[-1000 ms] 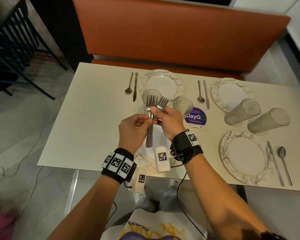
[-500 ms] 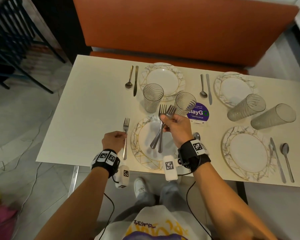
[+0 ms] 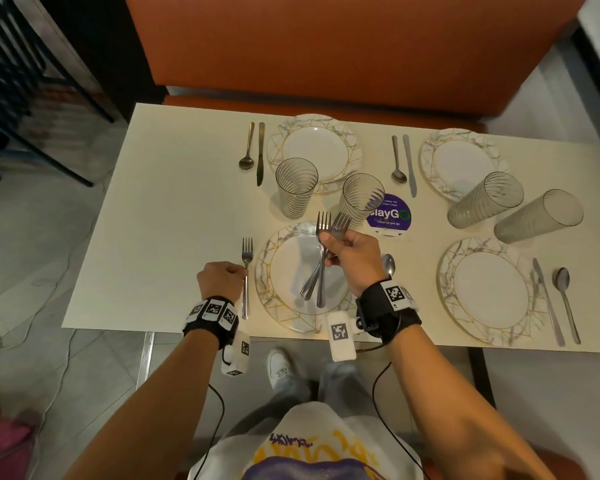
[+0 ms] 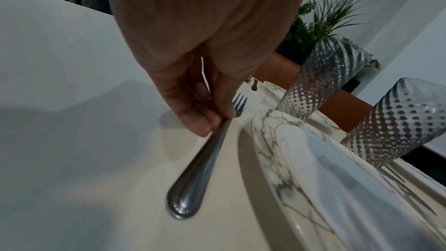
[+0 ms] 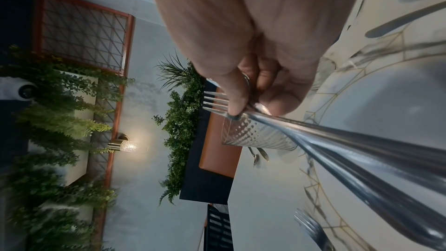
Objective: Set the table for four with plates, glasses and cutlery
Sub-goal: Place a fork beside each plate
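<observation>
On my cream table [image 3: 160,209] I see four marbled plates, all bare; the near-left plate [image 3: 274,306] lies under the forks [image 3: 321,261] my right hand [image 3: 352,258] grips in a bunch. Four ribbed glasses hold nothing; two of them lie tipped at far right. My left hand [image 3: 220,280] pinches a single fork [image 3: 246,271] just left of that plate.
</observation>
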Tool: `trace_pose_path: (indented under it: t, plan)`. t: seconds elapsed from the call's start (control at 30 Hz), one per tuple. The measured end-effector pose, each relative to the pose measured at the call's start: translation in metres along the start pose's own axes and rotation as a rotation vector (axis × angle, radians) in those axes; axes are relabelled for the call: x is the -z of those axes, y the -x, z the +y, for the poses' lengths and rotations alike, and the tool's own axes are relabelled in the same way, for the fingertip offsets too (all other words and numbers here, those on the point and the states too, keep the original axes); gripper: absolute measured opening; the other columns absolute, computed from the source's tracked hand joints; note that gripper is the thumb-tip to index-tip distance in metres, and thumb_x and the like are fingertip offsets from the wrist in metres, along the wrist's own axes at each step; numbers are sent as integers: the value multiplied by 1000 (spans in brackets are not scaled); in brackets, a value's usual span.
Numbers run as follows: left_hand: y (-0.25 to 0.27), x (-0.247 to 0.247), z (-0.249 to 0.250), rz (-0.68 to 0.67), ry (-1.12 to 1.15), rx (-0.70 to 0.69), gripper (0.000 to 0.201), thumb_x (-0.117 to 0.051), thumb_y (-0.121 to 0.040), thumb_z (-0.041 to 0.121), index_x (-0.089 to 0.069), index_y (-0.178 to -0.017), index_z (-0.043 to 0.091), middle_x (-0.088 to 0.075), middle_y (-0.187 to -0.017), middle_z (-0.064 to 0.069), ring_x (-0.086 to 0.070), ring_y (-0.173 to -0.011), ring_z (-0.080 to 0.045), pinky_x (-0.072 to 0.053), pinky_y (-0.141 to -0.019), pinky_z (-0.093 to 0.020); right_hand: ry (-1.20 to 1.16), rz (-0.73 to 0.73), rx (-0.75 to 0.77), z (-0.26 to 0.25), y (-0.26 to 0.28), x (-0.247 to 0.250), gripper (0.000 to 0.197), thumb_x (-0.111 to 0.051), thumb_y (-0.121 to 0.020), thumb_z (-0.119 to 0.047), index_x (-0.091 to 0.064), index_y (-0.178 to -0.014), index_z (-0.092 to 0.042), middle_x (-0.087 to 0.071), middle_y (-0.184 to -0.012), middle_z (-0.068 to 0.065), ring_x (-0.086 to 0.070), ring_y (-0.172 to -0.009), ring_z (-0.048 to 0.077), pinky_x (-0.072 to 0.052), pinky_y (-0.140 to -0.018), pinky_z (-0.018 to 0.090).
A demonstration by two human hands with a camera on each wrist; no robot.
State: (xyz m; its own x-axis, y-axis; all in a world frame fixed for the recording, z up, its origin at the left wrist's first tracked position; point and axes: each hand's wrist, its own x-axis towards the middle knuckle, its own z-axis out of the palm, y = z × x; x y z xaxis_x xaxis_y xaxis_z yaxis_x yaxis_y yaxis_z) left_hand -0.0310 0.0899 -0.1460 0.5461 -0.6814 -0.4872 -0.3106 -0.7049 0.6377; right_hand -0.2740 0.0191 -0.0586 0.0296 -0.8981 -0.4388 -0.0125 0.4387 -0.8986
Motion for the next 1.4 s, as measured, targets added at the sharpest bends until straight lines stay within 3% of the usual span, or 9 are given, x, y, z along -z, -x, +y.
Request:
trace_pose_path:
  t: [0.13,0.23,0.4,0.57,0.67,0.73,0.83,0.93,1.4]
  plan:
    - [4,4,0,10,28,5,9,-78,-89,12,-84,-83,17,-80,-82,-5,-77,-84,-29,-63,-83,-34,6,-3,-6,1,1,2,17,-78,-88,-15,-76,-101,-4,-69,-73,7,-57,-58,16,-53,-65,33]
    - [20,10,12,104,-11,-63,17,-70,-98,22,-82,-97,11,-76,-86,-2,-69,-79,-23,-45,-62,-18,1,0,-6,1,3,5,17,-78,-87,-15,-77,-100,-4,-69,-72,7,-56,-58,17,-54,-63,32]
    - [59,-4,51,270,-8,-402,19,-66,-99,37,-72,-99,19,-68,-86,8,-64,-78,-15,-44,-69,-28,1,29,-12,3,3,22,13,-80,-85,-17,-78,-95,-10,-70,-75,10,-56,-58,18,-54,-64,33]
    - [114,-59,108,4,178,-670,14,-75,-94,35,-70,-91,22,-67,-78,10,-61,-70,-9,-47,-66,-17,8,95,-15,6,1,59,17,-84,-80,-24,-80,-87,-10,-70,-70,11,-58,-59,23,-54,-66,37]
    - [135,-101,136,-237,257,-573,22,-82,-88,34,-72,-104,21,-72,-85,9,-65,-79,-2,-51,-72,-12,-6,115,-19,6,2,91,14,-83,-81,-22,-81,-88,-11,-76,-80,16,-65,-65,23,-58,-67,40]
    - [141,-127,150,-293,328,-494,22,-85,-86,25,-73,-103,19,-75,-86,6,-68,-80,-2,-58,-79,-21,-38,133,-23,2,2,116,14,-82,-82,-17,-80,-91,-6,-76,-80,17,-63,-60,21,-56,-58,34]
    - [150,-160,168,-370,412,-379,26,-87,-82,14,-71,-103,14,-77,-90,-3,-74,-84,-15,-64,-81,-34,-64,154,-33,-4,0,156,16,-79,-85,-10,-78,-96,2,-73,-75,13,-62,-54,14,-51,-49,24]
    - [165,-192,187,-437,437,-329,39,-88,-79,4,-64,-110,9,-75,-94,-13,-75,-87,-22,-64,-75,-31,-75,146,-62,-5,-6,194,15,-80,-85,-11,-79,-96,-1,-75,-79,15,-66,-58,17,-53,-50,25]
    - [173,-282,207,-240,503,-59,21,-82,-85,1,-77,-102,12,-79,-92,-15,-74,-79,-20,-64,-76,-33,63,85,-122,1,-59,317,16,-79,-86,-19,-79,-92,-3,-73,-70,9,-58,-59,22,-55,-61,34]
